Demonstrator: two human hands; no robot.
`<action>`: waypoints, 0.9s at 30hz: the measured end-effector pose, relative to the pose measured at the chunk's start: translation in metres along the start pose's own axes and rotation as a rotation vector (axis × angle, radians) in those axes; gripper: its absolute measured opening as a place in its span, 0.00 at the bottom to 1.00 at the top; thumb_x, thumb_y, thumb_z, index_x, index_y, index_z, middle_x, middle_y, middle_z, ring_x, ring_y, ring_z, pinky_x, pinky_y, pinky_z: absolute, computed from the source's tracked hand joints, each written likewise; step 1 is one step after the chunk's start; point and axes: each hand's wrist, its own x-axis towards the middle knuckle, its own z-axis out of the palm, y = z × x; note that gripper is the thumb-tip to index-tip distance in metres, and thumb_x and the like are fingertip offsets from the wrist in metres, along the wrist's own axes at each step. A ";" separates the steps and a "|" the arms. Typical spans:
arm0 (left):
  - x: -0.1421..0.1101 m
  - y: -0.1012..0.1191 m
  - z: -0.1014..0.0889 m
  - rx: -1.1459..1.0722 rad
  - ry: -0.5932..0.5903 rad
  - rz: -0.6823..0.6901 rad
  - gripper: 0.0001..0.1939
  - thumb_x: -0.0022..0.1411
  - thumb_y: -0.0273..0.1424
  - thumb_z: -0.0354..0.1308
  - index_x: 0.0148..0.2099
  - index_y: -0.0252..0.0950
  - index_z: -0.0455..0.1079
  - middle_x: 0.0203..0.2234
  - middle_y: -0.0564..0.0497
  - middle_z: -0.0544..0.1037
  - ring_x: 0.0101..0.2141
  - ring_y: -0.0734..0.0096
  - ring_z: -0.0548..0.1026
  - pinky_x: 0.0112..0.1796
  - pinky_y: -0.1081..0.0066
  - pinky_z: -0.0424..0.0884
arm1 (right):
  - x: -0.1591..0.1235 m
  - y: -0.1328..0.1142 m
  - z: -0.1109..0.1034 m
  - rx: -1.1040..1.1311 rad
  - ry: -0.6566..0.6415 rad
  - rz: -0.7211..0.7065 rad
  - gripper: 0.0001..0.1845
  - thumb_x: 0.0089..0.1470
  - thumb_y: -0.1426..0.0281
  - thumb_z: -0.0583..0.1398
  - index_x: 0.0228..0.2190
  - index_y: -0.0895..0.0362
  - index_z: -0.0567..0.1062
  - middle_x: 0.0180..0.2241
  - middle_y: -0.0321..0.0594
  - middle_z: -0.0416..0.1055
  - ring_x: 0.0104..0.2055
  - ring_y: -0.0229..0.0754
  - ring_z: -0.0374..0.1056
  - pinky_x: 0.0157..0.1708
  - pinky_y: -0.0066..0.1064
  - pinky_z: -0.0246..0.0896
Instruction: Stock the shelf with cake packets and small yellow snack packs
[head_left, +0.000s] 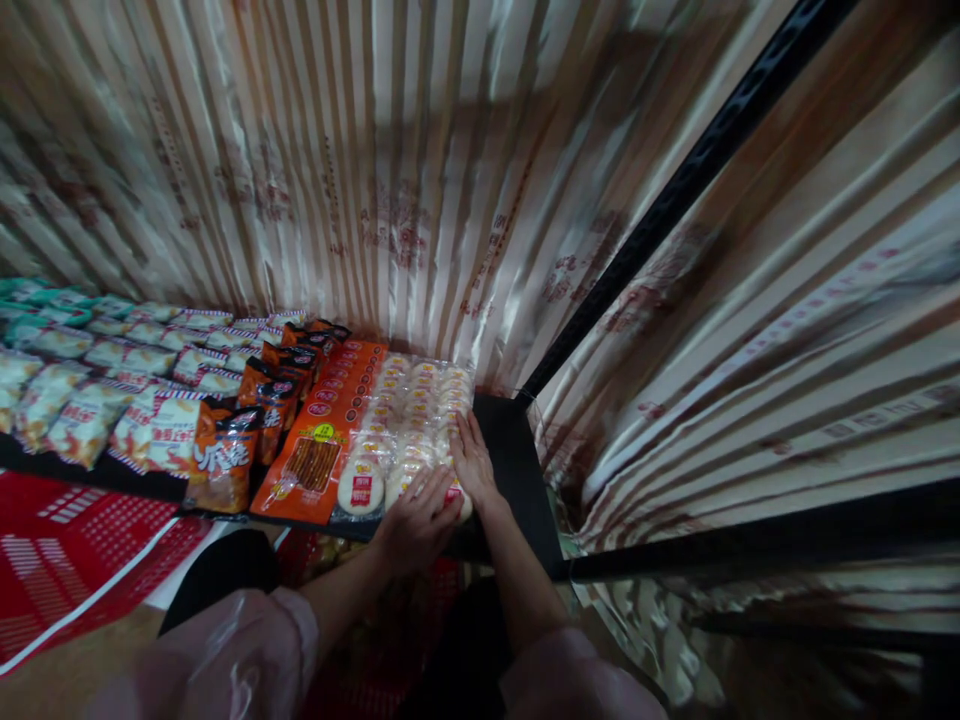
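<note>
Rows of round white cakes in clear wrappers, several with a red label, stand lined up on a dark shelf. My left hand rests with its fingers laid over the front packs of the rows. Against the right side of the right-hand row lies my right hand, fingers stretched forward along the packs. Neither hand has its fingers wrapped round a pack. Left of the cakes are orange packets, the front one with brown sticks pictured on it.
Orange-and-black bags and rows of white snack bags fill the shelf's left part. A pleated printed curtain hangs behind. A black post rises at the right. Below left is a red basket.
</note>
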 end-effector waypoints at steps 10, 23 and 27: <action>-0.006 -0.005 0.004 0.057 0.035 0.046 0.23 0.66 0.35 0.45 0.59 0.28 0.60 0.60 0.40 0.61 0.63 0.58 0.51 0.61 0.53 0.49 | -0.013 -0.015 -0.015 -0.177 0.201 -0.052 0.30 0.60 0.56 0.41 0.59 0.56 0.59 0.66 0.46 0.39 0.67 0.51 0.35 0.61 0.51 0.41; -0.055 0.018 -0.022 0.079 0.026 -0.069 0.22 0.65 0.30 0.43 0.59 0.28 0.60 0.60 0.40 0.60 0.63 0.56 0.50 0.61 0.53 0.47 | -0.104 -0.025 0.000 -0.320 0.161 -0.130 0.29 0.62 0.59 0.43 0.61 0.56 0.54 0.67 0.46 0.34 0.67 0.50 0.31 0.59 0.50 0.45; -0.071 0.017 -0.028 0.124 -0.043 -0.133 0.24 0.65 0.33 0.44 0.60 0.26 0.59 0.60 0.39 0.59 0.63 0.57 0.51 0.61 0.57 0.46 | -0.101 -0.026 0.008 -0.400 0.101 -0.106 0.29 0.61 0.60 0.43 0.61 0.55 0.54 0.67 0.47 0.33 0.68 0.51 0.31 0.59 0.51 0.44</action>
